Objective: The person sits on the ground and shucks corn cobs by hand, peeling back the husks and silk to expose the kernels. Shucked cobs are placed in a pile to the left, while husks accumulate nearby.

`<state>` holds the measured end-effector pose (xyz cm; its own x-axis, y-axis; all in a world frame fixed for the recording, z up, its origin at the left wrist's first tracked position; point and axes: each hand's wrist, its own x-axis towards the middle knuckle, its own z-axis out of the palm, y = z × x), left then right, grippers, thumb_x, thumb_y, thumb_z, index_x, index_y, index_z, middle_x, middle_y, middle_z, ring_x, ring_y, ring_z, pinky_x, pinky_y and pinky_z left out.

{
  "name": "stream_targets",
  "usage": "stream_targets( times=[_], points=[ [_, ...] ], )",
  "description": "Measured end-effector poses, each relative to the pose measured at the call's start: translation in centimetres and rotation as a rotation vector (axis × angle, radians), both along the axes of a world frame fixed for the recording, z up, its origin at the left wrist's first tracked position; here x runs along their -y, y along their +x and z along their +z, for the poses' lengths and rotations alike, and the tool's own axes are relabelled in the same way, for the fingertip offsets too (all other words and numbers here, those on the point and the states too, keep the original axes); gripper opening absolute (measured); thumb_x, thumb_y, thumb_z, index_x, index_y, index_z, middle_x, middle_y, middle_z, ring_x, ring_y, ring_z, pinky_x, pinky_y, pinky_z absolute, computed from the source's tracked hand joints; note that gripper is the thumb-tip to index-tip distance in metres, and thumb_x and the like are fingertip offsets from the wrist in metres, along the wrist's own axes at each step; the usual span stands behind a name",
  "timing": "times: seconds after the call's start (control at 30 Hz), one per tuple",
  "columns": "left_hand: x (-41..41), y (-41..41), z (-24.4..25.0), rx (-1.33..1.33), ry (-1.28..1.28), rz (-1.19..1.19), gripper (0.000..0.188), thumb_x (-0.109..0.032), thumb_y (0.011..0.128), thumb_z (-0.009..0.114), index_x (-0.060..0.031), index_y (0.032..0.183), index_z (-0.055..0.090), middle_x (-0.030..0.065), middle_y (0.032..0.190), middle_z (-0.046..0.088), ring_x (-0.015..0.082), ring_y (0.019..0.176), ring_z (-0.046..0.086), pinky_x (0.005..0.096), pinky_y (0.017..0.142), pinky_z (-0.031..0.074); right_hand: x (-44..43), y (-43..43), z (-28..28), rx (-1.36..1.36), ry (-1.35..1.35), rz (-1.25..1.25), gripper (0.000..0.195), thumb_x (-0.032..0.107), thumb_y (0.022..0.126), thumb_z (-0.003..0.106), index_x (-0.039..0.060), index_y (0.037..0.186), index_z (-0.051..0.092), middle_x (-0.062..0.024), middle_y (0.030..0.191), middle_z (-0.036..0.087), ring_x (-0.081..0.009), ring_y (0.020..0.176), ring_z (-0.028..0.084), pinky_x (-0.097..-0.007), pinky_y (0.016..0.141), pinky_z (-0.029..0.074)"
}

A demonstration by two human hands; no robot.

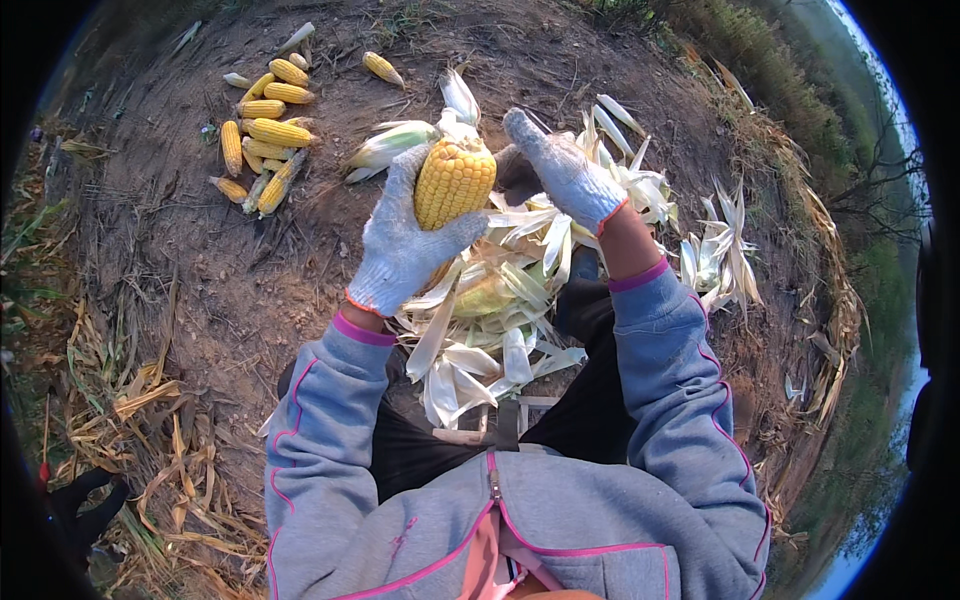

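My left hand point(409, 232), in a pale knit work glove, grips an ear of yellow corn point(455, 184). The ear's kernels are bare on the side facing me, and pale husk leaves point(457, 101) spread from its far end. To the right of the ear is my right hand point(562, 169), in a matching glove with its thumb pointing up and away. Beside that thumb shows a thin dark sliver, too small to name; whether the hand holds it is unclear. The lower fingers are in shadow. Below both hands lies a heap of stripped corn husks point(487, 300).
Several bare corn ears point(277, 133) form a loose pile on the soil at far left, with a single ear point(383, 69) to their right. More husks point(720, 251) lie at right. Dry stalks point(180, 465) cover the ground at lower left. A wooden bar point(461, 436) shows between my legs.
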<state>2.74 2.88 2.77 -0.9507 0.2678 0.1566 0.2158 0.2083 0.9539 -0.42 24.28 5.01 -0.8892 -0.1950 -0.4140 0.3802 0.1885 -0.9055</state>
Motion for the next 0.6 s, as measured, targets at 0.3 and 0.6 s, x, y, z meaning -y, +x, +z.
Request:
stream_targets(
  times=[0.3, 0.6],
  points=[
    [-0.7, 0.5, 0.6, 0.164, -0.064, -0.213, 0.077, -0.029, 0.075, 0.081, -0.0069, 0.135, 0.04, 0.0129, 0.12, 0.056, 0.0218, 0.112, 0.059, 0.0353, 0.095, 0.049, 2.5, -0.1, -0.7, -0.129, -0.807, -0.291, 0.032, 0.028, 0.099, 0.056, -0.0027, 0.1, 0.066, -0.01, 0.089, 0.068, -0.0203, 0.083, 0.066, -0.0349, 0.081, 0.054],
    [-2.9, 1.1, -0.7, 0.359, 0.393, -0.127, 0.055, -0.017, 0.084, 0.076, -0.0036, 0.127, 0.043, 0.0085, 0.117, 0.057, 0.0144, 0.105, 0.059, 0.0297, 0.089, 0.051, 4.8, -1.0, -2.5, -0.211, -0.723, -0.724, 0.038, 0.039, 0.102, 0.048, 0.0067, 0.084, 0.059, -0.0062, 0.071, 0.062, -0.0186, 0.064, 0.061, -0.0318, 0.064, 0.051]
  ],
)
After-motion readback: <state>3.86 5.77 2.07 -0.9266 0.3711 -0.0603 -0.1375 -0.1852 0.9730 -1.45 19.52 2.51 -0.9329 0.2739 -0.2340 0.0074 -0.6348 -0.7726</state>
